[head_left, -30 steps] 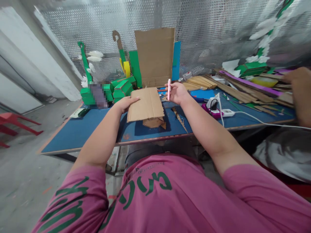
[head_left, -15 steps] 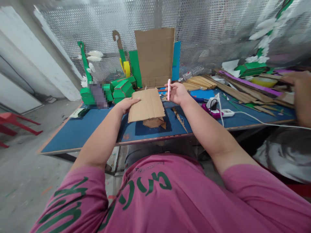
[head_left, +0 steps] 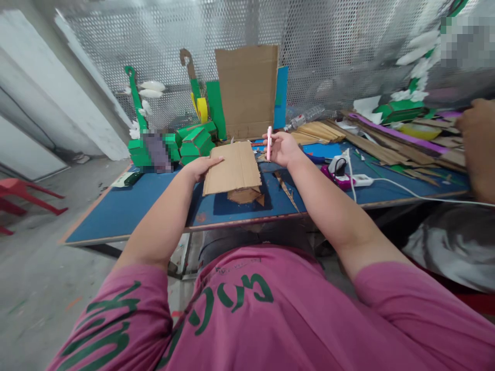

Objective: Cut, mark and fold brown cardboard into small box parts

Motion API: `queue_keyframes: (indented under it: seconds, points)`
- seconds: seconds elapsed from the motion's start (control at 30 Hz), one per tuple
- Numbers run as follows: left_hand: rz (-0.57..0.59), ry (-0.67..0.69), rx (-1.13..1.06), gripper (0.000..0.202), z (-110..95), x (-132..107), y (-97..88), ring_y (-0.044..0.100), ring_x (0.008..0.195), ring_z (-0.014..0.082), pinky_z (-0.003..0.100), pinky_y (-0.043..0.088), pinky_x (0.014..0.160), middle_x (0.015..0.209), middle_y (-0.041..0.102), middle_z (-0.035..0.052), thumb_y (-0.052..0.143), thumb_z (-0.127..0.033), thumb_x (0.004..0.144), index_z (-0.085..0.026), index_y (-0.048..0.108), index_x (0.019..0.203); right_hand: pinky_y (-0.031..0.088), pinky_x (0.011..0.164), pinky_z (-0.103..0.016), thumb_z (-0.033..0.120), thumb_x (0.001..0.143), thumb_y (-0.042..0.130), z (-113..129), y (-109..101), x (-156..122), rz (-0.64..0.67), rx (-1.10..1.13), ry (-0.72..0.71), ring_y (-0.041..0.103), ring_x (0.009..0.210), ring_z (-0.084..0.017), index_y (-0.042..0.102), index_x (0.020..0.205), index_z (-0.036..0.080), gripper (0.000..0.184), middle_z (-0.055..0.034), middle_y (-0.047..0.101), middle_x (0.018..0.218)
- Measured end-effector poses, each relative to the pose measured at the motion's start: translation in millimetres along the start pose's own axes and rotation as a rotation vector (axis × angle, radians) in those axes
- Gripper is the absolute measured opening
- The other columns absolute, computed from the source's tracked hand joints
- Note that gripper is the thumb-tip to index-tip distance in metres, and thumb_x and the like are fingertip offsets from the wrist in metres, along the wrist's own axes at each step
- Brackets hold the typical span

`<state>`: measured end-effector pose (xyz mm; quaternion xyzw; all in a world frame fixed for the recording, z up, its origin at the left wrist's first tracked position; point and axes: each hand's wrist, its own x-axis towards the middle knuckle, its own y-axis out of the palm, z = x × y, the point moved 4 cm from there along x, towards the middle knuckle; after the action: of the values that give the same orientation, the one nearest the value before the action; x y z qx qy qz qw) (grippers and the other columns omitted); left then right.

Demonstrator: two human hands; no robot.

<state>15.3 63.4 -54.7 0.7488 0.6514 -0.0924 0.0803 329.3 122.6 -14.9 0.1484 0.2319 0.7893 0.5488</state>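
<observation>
My left hand grips the left edge of a flat cardboard piece, with the thumb on top and the other fingers hidden underneath. The cardboard is raised and tilted above the blue table. Below its front edge sits a small folded cardboard shape; I cannot tell whether the two are joined. To the right of the cardboard, my right hand is closed around a slim pink tool, held upright. The tool's exact kind is too small to make out.
Green hexagonal boxes, yellow tape and a standing cardboard panel are at the back. Cardboard strips and a power strip with a white cable lie on the right. Another person's hand is at far right.
Both my hands stay almost in place, and the cardboard shifts very slightly left. At the far right, the other person's hand has drawn back toward the frame edge.
</observation>
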Motion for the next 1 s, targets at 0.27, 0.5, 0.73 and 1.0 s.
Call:
queue_keyframes:
  seconds: [0.27,0.5,0.73,1.0]
  points:
    - [-0.001,-0.015,0.014,0.058,-3,-8,0.8,0.077,0.131,0.0393,0.047,0.067,0.107,0.122,0.085,0.0187,0.1,-0.048,0.074,-0.019,0.081,0.121,0.044,0.052,-0.034,0.027,0.084,0.059,0,0,0,0.015,-0.043,-0.018,0.048,0.054,-0.018,0.058,0.107,0.023,0.024,-0.0004,0.063,0.071]
    - [-0.093,-0.06,0.089,0.067,-11,-24,7.4,0.08,0.122,0.0422,0.05,0.067,0.106,0.113,0.087,0.0186,0.101,-0.048,0.071,-0.02,0.08,0.128,0.043,0.05,-0.033,0.027,0.084,0.059,0,-3,2,0.008,-0.02,-0.018,0.047,0.055,-0.018,0.06,0.107,0.022,0.024,-0.0011,0.065,0.073]
    - [-0.108,-0.065,0.134,0.07,-17,-32,2.6,0.082,0.115,0.0432,0.051,0.07,0.1,0.108,0.087,0.0188,0.101,-0.054,0.07,-0.019,0.08,0.127,0.044,0.051,-0.032,0.027,0.087,0.059,0,-2,0,0.013,-0.039,-0.012,0.047,0.055,-0.018,0.061,0.108,0.022,0.022,-0.0009,0.064,0.073]
    - [-0.137,-0.092,0.15,0.066,-18,-37,6.4,0.083,0.113,0.0418,0.05,0.07,0.098,0.106,0.087,0.0188,0.101,-0.052,0.07,-0.02,0.081,0.124,0.042,0.051,-0.031,0.03,0.085,0.061,0,-2,2,-0.001,-0.043,-0.023,0.046,0.057,-0.019,0.06,0.108,0.023,0.024,-0.0006,0.062,0.071]
